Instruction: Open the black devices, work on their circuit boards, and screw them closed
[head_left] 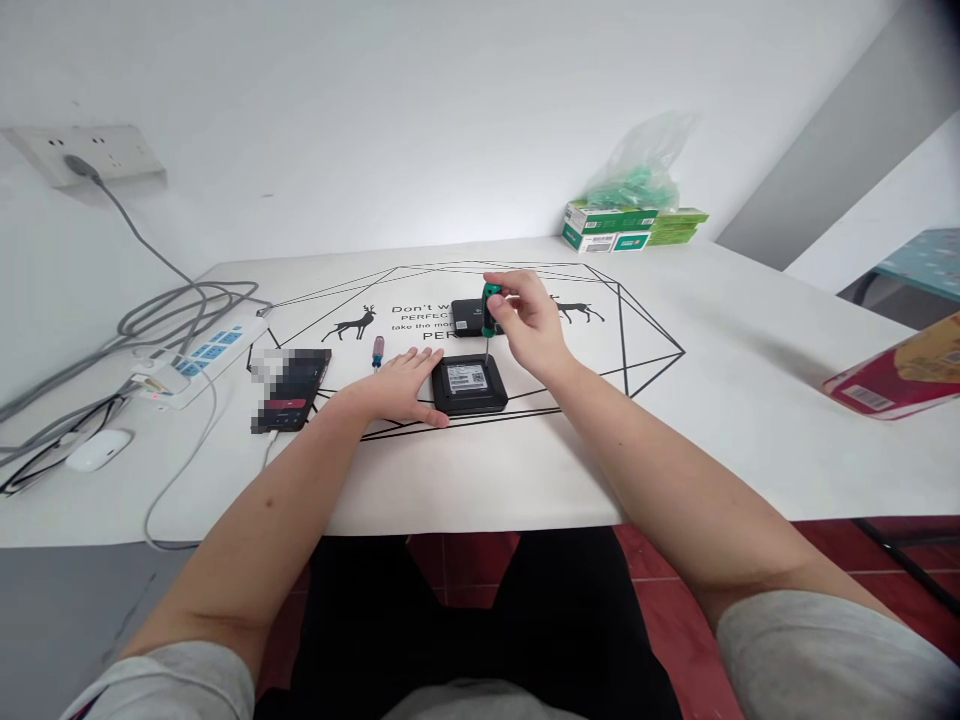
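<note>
A flat black square device [468,408] with a white label on its upper face lies on the printed table mat. My left hand [405,388] rests against its left side, fingers stretched out. Held upright in my right hand [534,325] is a green-handled screwdriver [491,312], its thin shaft pointing down to the device's upper right area. Whether the tip sits in a screw is too small to tell. Behind lies a second black piece [466,315], partly hidden by my right hand. Left of the device, beyond my left hand, is a small screwdriver [378,350] with a pinkish handle.
On the left are a phone [296,385] with a cable, a power strip [214,350], grey cords, eyeglasses and a white earphone case [99,450]. Green and white boxes [611,225] under a plastic bag stand at the back right. A red package [892,375] is at the right.
</note>
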